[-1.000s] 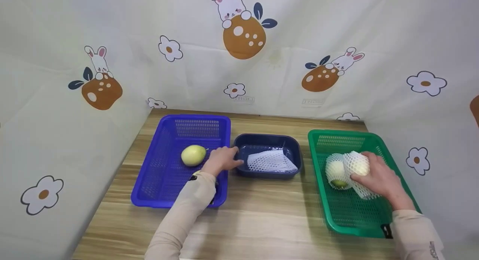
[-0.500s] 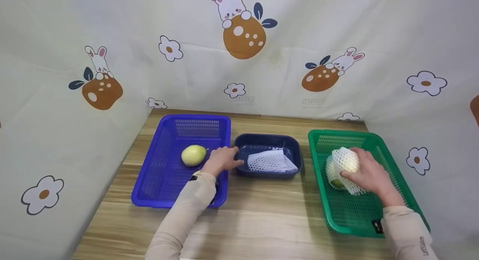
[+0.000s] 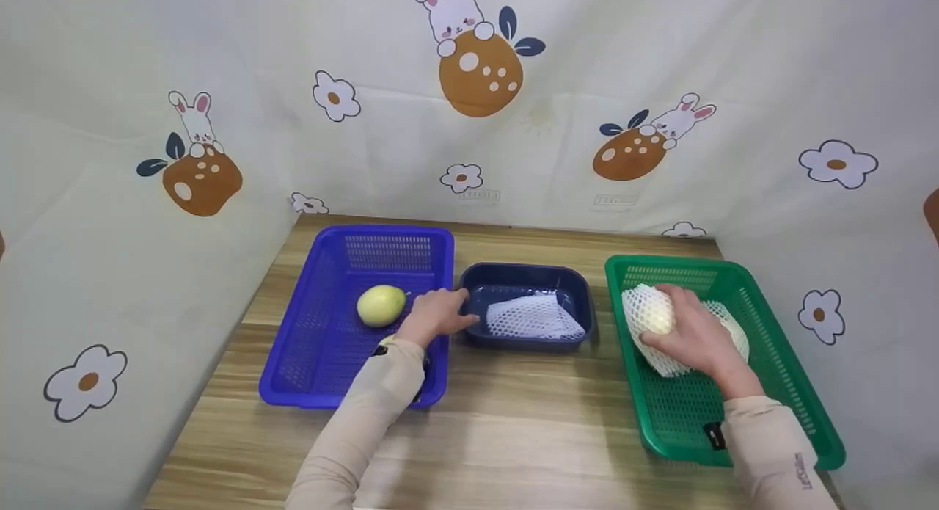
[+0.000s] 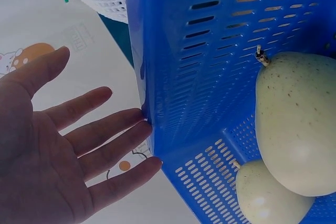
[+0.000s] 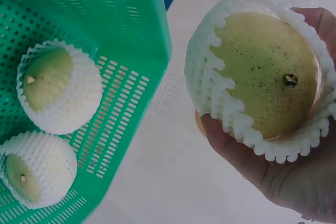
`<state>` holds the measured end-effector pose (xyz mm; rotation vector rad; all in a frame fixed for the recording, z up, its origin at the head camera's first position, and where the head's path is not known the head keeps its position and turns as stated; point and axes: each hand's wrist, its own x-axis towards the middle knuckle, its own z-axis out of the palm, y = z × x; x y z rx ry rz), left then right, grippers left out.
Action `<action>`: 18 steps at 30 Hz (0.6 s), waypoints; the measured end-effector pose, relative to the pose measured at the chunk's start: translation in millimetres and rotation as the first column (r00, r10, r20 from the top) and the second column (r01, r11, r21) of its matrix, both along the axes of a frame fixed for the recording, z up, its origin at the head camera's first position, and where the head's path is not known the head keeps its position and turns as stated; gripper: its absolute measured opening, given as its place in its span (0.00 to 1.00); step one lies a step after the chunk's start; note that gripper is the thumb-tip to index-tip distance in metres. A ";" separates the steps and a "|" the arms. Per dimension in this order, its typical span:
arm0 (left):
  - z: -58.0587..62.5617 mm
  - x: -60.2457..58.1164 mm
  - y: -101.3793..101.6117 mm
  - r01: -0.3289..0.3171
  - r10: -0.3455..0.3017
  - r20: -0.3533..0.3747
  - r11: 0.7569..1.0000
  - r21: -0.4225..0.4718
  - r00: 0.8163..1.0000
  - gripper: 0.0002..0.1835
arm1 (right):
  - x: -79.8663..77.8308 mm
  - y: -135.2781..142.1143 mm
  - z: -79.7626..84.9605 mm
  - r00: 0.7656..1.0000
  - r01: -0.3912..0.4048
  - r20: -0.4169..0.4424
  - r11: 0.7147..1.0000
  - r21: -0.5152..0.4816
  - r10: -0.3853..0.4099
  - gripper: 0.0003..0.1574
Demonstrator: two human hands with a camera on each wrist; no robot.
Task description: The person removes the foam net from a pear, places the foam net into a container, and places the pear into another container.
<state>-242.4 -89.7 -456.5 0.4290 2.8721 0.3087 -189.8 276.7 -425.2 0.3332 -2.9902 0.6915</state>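
Note:
My right hand (image 3: 697,332) grips a pear (image 5: 262,72) in a white foam net (image 5: 202,72) above the green basket (image 3: 788,378). The net covers the pear's side, leaving its speckled stem end bare. Two more netted pears, a higher one (image 5: 60,87) and a lower one (image 5: 42,170), lie in that basket in the right wrist view. My left hand (image 3: 436,313), fingers straight and spread, is over the right rim of the blue basket (image 3: 293,334) and holds nothing. In that basket lie a bare pear (image 3: 381,306) and a second bare pear (image 4: 270,195), mostly hidden by my forearm in the head view.
Between the baskets stands a small dark blue bin (image 3: 528,343) with an empty white foam net (image 3: 532,317) inside. All three containers rest on a wooden table (image 3: 513,436). A printed curtain (image 3: 543,128) encloses the back and sides.
My right hand has moved left with the netted pear, toward the green basket's left side. A netted pear behind it now shows to the hand's right. The left hand stays where it was.

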 end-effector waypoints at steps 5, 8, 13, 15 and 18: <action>-0.2 -0.2 -0.3 0.002 -0.002 0.003 1.000 -0.003 1.000 0.27 | -1.2 -6.5 -0.2 1.000 -0.004 0.000 1.000 0.003 0.004 0.49; -0.8 -0.2 -0.4 0.003 -0.002 0.003 1.000 -0.003 1.000 0.27 | -2.2 -9.0 -1.4 1.000 -0.010 -0.003 1.000 -0.001 0.010 0.49; -1.0 0.5 -0.1 0.001 -0.001 -0.002 1.000 0.001 1.000 0.27 | -2.9 -13.2 -3.1 1.000 -0.027 -0.012 1.000 -0.005 0.027 0.49; -0.7 1.0 0.0 0.001 -0.001 -0.006 1.000 0.002 1.000 0.27 | -3.2 -15.5 -3.7 0.999 -0.033 -0.019 0.999 -0.006 0.033 0.49; -0.2 1.5 0.0 0.001 -0.001 -0.017 1.000 0.004 1.000 0.26 | -3.8 -19.6 -4.6 0.999 -0.041 -0.036 0.999 -0.005 0.041 0.49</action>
